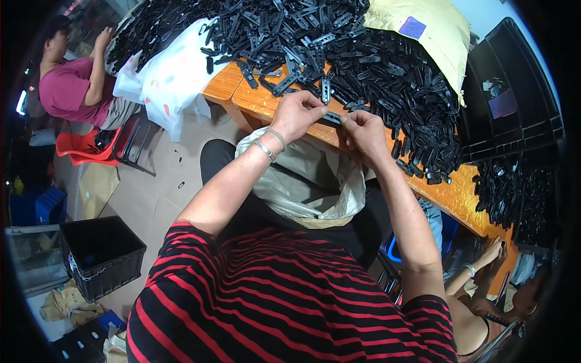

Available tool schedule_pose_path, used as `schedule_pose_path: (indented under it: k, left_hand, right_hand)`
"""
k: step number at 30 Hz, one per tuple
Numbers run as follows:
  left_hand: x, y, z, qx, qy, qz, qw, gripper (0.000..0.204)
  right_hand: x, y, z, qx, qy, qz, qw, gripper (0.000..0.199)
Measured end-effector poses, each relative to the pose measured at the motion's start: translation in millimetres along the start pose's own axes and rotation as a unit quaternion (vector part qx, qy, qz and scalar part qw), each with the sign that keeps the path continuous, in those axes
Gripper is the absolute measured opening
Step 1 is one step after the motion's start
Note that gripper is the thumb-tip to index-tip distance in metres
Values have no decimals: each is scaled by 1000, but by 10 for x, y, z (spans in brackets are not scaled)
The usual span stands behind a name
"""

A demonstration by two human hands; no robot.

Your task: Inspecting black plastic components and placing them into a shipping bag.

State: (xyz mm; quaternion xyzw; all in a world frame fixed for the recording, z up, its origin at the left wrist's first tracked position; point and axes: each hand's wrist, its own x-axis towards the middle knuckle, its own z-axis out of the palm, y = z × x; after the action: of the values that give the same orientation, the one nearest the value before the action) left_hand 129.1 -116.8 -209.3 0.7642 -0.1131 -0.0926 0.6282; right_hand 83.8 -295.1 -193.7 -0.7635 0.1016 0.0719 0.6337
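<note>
Between my hands, just over the table's front edge, is a small black slotted plastic piece [330, 118]. My left hand [296, 116] pinches its left end between thumb and forefinger. At the other end, the thumb and fingers of my right hand [365, 132] are closed on it. Another slotted piece [326, 89], with a shiny light face, lies on the table right beyond my left fingertips. Past my hands, one heap of black slotted pieces [278, 39] spreads to the left. A denser heap of black pieces [396, 91] lies on the right.
An open woven sack [348, 209] rests on my lap below my hands. White plastic sheeting [175, 78] hangs off the wooden table [257, 100]. A yellowish sack [445, 36] and black bin [514, 78] stand right. One person [72, 91] sits left, another lower right. A black crate [103, 257] stands on the floor.
</note>
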Motion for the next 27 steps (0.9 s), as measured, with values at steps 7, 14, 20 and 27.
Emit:
schedule_pose_path:
  k: [7, 14, 20, 27]
  left_hand:
    - [-1, -60, 47, 34, 21, 7, 999, 15]
    - [-4, -38, 47, 139, 25, 0, 990, 16]
    - [185, 35, -25, 249, 10, -4, 968, 23]
    - [-312, 32, -116, 305, -52, 41, 950, 22]
  right_hand:
    - [-19, -17, -11, 15, -1, 4, 1000, 12]
    - [-54, -140, 14, -14, -19, 74, 997, 16]
    - [201, -313, -72, -137, -88, 121, 979, 25]
    - [-180, -38, -30, -134, -90, 82, 983, 24]
